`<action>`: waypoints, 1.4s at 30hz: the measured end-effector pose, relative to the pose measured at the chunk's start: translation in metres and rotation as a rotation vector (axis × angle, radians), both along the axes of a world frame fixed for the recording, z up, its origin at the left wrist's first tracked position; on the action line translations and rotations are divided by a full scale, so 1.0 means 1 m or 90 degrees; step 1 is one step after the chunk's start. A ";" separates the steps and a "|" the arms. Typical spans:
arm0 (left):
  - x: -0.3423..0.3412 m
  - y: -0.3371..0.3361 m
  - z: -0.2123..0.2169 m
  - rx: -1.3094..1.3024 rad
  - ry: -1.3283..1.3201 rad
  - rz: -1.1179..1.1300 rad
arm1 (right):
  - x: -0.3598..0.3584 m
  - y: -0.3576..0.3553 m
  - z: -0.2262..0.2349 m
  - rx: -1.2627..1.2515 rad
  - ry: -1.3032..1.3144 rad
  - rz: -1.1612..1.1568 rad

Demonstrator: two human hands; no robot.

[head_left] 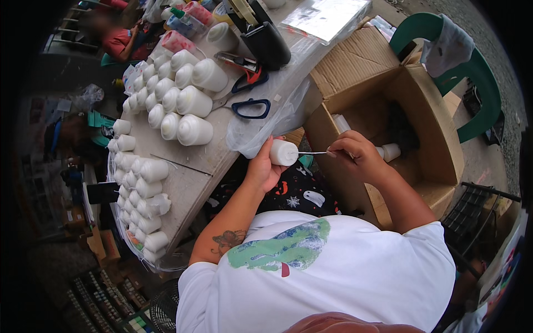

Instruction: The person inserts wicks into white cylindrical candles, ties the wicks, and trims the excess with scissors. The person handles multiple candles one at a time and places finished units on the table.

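Note:
My left hand [262, 170] is wrapped round a white cylindrical candle [284, 153], held on its side above my lap, its flat end facing right. From the middle of that end a thin white wick [311, 152] runs straight out to the right. The fingertips of my right hand [355, 154] pinch the wick's far end, in front of the open cardboard box [433, 144]. On the table, left of my hands, stand rows of similar white pieces [194, 100]. A second group of white pieces [145, 191] is packed along the table's left edge.
Dark-handled scissors [251, 109] and a red-and-grey cutter [236, 61] lie on the table [191, 158] near a black tape dispenser [269, 47]. Clear plastic [244, 136] drapes over the table edge. A green chair [480, 105] stands behind the box. Another person [119, 41] sits at far left.

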State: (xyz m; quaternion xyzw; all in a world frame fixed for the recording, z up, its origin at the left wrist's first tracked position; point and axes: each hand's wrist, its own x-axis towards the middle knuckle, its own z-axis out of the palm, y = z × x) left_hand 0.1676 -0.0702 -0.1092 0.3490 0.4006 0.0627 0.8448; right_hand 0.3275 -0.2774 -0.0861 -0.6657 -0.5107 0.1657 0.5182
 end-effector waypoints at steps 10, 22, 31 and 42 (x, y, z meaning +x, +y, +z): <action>0.001 -0.006 0.006 0.006 0.008 0.013 | -0.002 0.002 -0.003 -0.009 -0.025 -0.009; 0.005 -0.012 0.008 0.003 -0.021 0.014 | -0.004 0.004 -0.004 -0.011 -0.051 0.013; 0.010 -0.023 0.021 0.002 -0.049 0.006 | -0.005 0.004 -0.003 -0.009 -0.059 0.004; 0.011 -0.028 0.027 0.041 -0.062 0.011 | 0.000 0.003 -0.006 0.002 -0.070 0.028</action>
